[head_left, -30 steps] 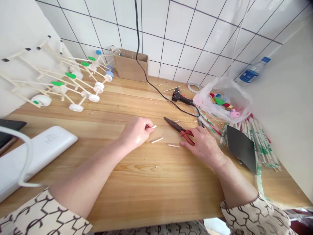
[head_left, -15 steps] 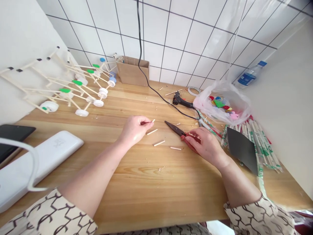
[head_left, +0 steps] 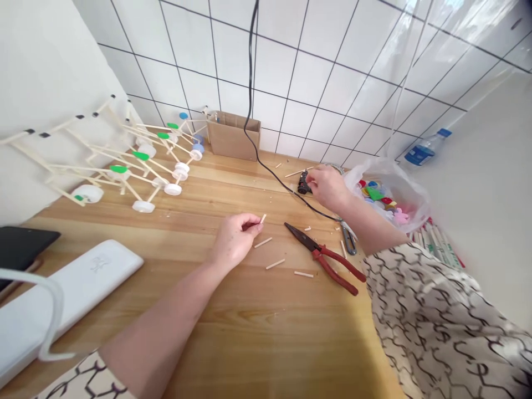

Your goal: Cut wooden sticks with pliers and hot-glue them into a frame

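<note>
My left hand (head_left: pixel 236 238) pinches a short wooden stick (head_left: pixel 263 219) between thumb and forefinger, its tip pointing up. Three similar short sticks lie just to its right, among them a nearer stick (head_left: pixel 275 264) and a pinkish stick (head_left: pixel 303 274). Long-nose pliers (head_left: pixel 319 252) with red handles rest on the table beyond these, jaws toward my left hand. Farther back, my right hand (head_left: pixel 328 188) has its fingers curled over a black hot glue gun (head_left: pixel 303 183). The hand hides most of the gun's handle.
On the left stand stick-built models (head_left: pixel 137 160) with white wheels, before them a white power bank (head_left: pixel 83 299) and a dark phone (head_left: pixel 25 246). A cardboard box (head_left: pixel 235 136) is at the wall. To the right are a plastic bag (head_left: pixel 415 194) of colourful pieces and a water bottle (head_left: pixel 428 148).
My right hand has let go of the pliers, leaving them on the table, and has reached forward to the glue gun. My left hand keeps its stick. The view has tilted up slightly.
</note>
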The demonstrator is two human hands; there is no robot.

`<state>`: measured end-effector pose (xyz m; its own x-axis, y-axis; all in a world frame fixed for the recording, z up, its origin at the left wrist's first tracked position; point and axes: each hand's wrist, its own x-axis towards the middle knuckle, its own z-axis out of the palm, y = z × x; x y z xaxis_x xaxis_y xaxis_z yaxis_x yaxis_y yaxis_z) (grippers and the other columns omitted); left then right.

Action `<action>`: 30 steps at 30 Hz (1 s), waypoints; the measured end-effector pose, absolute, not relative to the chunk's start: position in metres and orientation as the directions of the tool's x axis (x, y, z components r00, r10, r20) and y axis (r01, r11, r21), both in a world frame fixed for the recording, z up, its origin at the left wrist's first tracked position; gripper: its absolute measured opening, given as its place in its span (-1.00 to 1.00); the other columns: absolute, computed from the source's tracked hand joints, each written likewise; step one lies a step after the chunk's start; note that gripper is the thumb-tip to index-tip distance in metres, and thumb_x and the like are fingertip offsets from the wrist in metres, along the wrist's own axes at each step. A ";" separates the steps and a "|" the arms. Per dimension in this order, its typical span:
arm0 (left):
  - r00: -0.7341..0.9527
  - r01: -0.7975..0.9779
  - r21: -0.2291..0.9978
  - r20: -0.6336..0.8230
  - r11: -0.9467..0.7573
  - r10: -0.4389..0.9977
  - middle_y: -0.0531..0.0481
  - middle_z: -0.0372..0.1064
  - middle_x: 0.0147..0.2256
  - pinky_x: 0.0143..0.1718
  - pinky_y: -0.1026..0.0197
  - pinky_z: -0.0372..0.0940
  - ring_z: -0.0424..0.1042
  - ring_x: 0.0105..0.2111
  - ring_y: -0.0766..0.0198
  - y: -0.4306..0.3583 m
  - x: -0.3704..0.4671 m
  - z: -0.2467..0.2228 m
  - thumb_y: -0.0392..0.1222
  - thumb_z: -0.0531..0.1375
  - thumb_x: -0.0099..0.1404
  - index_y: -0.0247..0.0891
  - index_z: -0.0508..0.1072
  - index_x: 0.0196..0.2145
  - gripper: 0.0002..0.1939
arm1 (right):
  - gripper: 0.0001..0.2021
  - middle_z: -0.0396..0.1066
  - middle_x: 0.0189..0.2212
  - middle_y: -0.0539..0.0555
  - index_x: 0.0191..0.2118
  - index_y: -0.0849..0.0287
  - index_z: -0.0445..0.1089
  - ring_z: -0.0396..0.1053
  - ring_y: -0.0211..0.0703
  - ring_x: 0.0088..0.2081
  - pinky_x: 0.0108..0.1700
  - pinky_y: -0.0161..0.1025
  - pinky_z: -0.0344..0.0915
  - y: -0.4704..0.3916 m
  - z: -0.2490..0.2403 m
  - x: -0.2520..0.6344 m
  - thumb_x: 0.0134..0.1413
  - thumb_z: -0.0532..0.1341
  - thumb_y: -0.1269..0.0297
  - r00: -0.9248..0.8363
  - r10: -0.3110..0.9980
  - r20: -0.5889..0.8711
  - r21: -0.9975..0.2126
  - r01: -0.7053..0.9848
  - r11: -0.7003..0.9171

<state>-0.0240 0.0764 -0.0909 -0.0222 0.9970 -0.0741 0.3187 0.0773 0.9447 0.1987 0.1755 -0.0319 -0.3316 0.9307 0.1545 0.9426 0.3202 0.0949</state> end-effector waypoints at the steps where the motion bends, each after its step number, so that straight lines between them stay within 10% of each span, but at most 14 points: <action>1: -0.031 0.302 0.950 -0.075 0.081 0.997 0.04 0.44 -0.51 -0.43 0.24 0.20 0.34 -0.51 0.28 0.077 -0.024 -0.091 -0.12 0.22 0.05 -0.25 0.52 -0.43 -0.83 | -0.79 0.41 -0.18 0.20 -0.26 0.22 0.45 0.30 0.01 -0.11 -0.11 -0.14 0.18 0.193 -0.035 0.192 0.10 0.07 0.43 -0.330 0.931 0.155 0.111 0.942 0.316; 16: -0.063 0.162 0.979 -0.117 0.126 0.991 0.01 0.52 -0.40 -0.30 0.20 0.26 0.43 -0.37 0.20 0.073 -0.022 -0.091 -0.09 0.24 0.06 -0.23 0.54 -0.38 -0.80 | -0.74 0.40 -0.18 0.36 -0.27 0.31 0.43 0.24 0.11 -0.08 -0.10 -0.04 0.10 0.271 -0.069 0.165 0.07 0.01 0.57 -0.390 0.916 0.088 0.198 0.908 0.368; 30: 0.012 -0.229 0.955 -0.191 0.189 0.982 0.03 0.43 -0.52 -0.37 0.22 0.24 0.34 -0.48 0.32 0.067 -0.013 -0.082 -0.05 0.39 -0.20 -0.29 0.50 -0.50 -0.69 | -0.77 0.31 -0.31 0.14 -0.19 0.15 0.32 0.16 -0.05 -0.26 -0.18 -0.15 0.07 0.116 -0.030 0.150 0.11 0.00 0.51 -0.709 0.592 0.383 0.190 0.687 0.701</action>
